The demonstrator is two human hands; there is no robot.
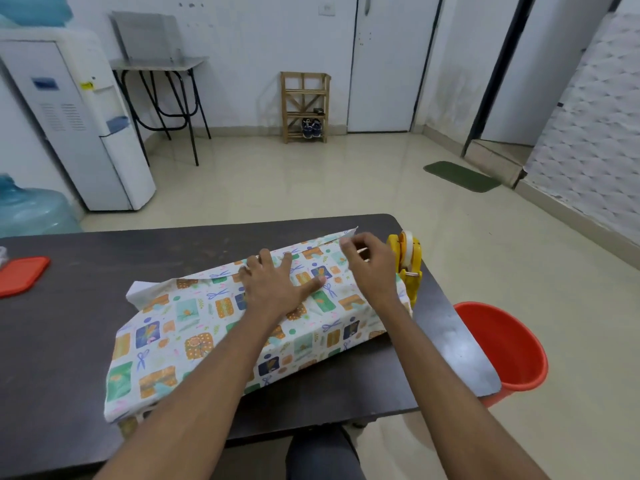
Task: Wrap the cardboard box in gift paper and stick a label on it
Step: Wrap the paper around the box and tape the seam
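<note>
On the dark table the gift paper drapes over the hidden box, the left hand pressing flat on top with fingers spread, the right hand pinching its fingertips together, on what I cannot tell, beside the yellow tape dispenser.

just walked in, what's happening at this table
A person is wrapping a box, hidden under gift paper, on the dark table. The left hand lies flat on top, pressing the paper down. The right hand, beside the yellow tape dispenser, pinches what looks like a strip of tape, hard to make out. The paper's ends are open; no label shows.
</note>
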